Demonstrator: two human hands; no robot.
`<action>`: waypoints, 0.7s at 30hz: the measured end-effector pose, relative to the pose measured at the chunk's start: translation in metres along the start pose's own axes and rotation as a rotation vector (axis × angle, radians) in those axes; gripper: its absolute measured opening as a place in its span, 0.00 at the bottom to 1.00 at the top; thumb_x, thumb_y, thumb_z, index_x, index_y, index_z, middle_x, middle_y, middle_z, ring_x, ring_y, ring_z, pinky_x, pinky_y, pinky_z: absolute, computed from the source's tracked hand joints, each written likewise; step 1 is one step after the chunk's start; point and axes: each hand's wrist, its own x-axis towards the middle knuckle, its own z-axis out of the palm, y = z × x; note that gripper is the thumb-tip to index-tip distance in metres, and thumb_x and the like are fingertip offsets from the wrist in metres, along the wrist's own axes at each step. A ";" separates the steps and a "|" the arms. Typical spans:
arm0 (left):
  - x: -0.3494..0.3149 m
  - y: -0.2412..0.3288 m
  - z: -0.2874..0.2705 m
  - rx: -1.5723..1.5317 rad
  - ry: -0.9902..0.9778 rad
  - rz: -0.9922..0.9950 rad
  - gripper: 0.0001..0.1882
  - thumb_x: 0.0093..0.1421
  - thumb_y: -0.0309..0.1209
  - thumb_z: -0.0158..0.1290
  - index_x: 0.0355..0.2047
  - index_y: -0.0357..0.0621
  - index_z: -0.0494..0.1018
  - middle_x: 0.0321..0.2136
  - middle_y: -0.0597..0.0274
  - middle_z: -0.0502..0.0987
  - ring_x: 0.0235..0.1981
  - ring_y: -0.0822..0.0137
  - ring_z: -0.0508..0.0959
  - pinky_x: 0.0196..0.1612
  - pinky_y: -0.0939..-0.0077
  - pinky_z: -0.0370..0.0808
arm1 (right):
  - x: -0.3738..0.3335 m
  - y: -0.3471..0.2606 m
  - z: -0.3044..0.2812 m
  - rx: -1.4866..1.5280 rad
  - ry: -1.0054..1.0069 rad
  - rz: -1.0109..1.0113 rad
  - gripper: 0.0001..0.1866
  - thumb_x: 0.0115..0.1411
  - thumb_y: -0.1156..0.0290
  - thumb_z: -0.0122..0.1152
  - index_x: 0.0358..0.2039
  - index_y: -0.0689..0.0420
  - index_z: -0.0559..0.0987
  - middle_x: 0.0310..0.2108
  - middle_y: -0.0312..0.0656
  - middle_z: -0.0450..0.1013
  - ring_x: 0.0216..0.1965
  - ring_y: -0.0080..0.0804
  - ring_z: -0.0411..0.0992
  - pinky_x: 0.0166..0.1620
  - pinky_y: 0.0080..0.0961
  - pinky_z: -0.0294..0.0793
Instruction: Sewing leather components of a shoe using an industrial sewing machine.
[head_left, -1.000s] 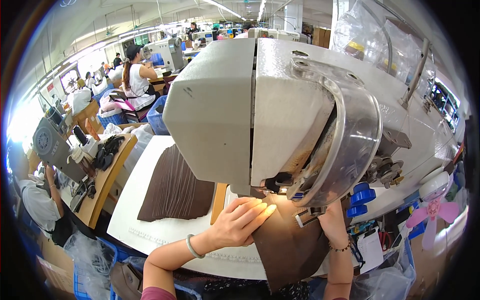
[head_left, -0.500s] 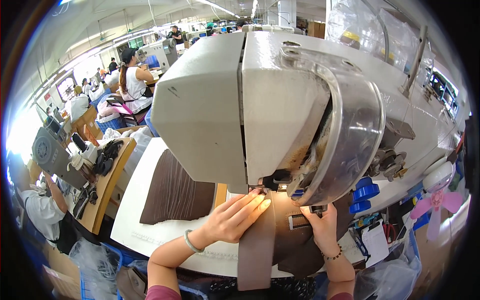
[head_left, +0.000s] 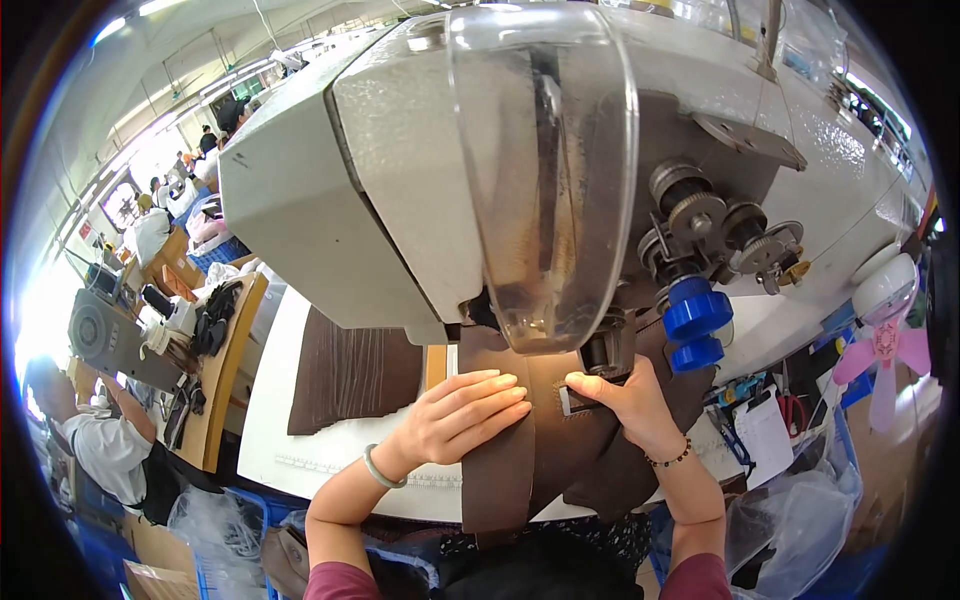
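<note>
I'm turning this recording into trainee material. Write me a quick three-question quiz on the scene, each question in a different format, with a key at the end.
1. True or false: the fingers of the left hand rest on the brown material.

2. Multiple choice: where is the beaded bracelet worn?
a) left wrist
b) right wrist
c) left upper arm

3. Fill in the missing colour: the brown piece with pale lines lies on a ___ tabletop.

Key: 1. True. 2. b. 3. White.
</note>
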 end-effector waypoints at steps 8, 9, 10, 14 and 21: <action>0.003 0.003 0.001 0.087 0.019 -0.016 0.12 0.51 0.27 0.54 0.36 0.41 0.80 0.38 0.60 0.79 0.42 0.63 0.80 0.46 0.68 0.78 | 0.001 -0.001 0.001 -0.007 -0.025 -0.048 0.12 0.55 0.74 0.66 0.39 0.64 0.78 0.35 0.38 0.77 0.34 0.19 0.74 0.40 0.19 0.75; 0.003 0.002 0.001 0.089 0.020 -0.011 0.12 0.51 0.27 0.54 0.36 0.41 0.80 0.38 0.59 0.79 0.41 0.63 0.80 0.46 0.68 0.79 | 0.002 -0.001 0.002 -0.006 -0.017 -0.054 0.12 0.55 0.74 0.66 0.39 0.64 0.78 0.35 0.38 0.77 0.35 0.19 0.74 0.41 0.19 0.75; 0.003 0.002 0.002 0.088 0.023 -0.007 0.12 0.51 0.27 0.54 0.36 0.40 0.79 0.38 0.59 0.80 0.41 0.63 0.80 0.46 0.68 0.79 | 0.002 0.001 0.001 -0.010 -0.019 -0.054 0.12 0.55 0.74 0.66 0.39 0.64 0.78 0.35 0.38 0.77 0.35 0.19 0.74 0.41 0.19 0.75; 0.002 0.003 0.003 0.092 0.036 -0.009 0.12 0.51 0.27 0.54 0.36 0.40 0.79 0.38 0.58 0.79 0.41 0.62 0.80 0.46 0.68 0.79 | 0.001 0.000 0.002 -0.023 -0.003 -0.065 0.12 0.55 0.74 0.66 0.39 0.64 0.78 0.36 0.38 0.77 0.35 0.19 0.74 0.41 0.18 0.75; 0.006 0.005 0.001 0.097 0.032 0.020 0.11 0.50 0.24 0.57 0.36 0.36 0.78 0.38 0.58 0.78 0.42 0.62 0.80 0.48 0.71 0.78 | 0.001 -0.002 0.002 -0.038 0.018 -0.037 0.13 0.55 0.75 0.66 0.40 0.61 0.76 0.35 0.35 0.75 0.37 0.19 0.73 0.42 0.18 0.73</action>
